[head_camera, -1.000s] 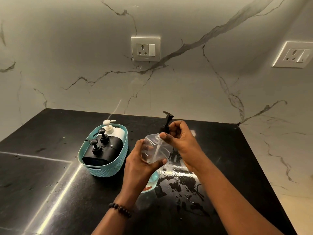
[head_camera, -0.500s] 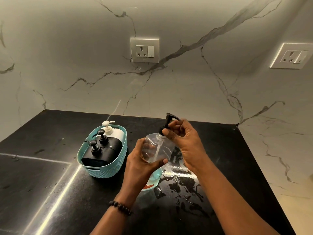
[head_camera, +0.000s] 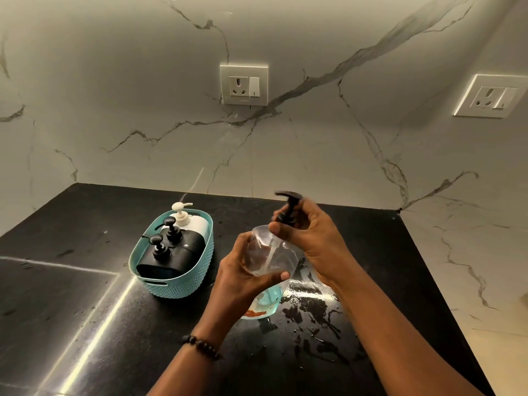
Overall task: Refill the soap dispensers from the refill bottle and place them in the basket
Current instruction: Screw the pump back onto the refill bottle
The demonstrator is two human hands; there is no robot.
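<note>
The black pump head [head_camera: 288, 208] has turned since a moment ago, its nozzle now pointing left. The teal basket [head_camera: 174, 284] holds three dispensers on the worktop [head_camera: 71, 324]; the left hand [head_camera: 243, 278] grips the clear dispenser [head_camera: 271, 255]; the right hand [head_camera: 311, 241] pinches the pump.

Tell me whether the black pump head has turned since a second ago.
Yes. The pump has turned: its nozzle, earlier pointing right, away from the basket, now points left toward it.

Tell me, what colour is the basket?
Teal basket, with a knobbly textured wall; seen in the head view.
</note>
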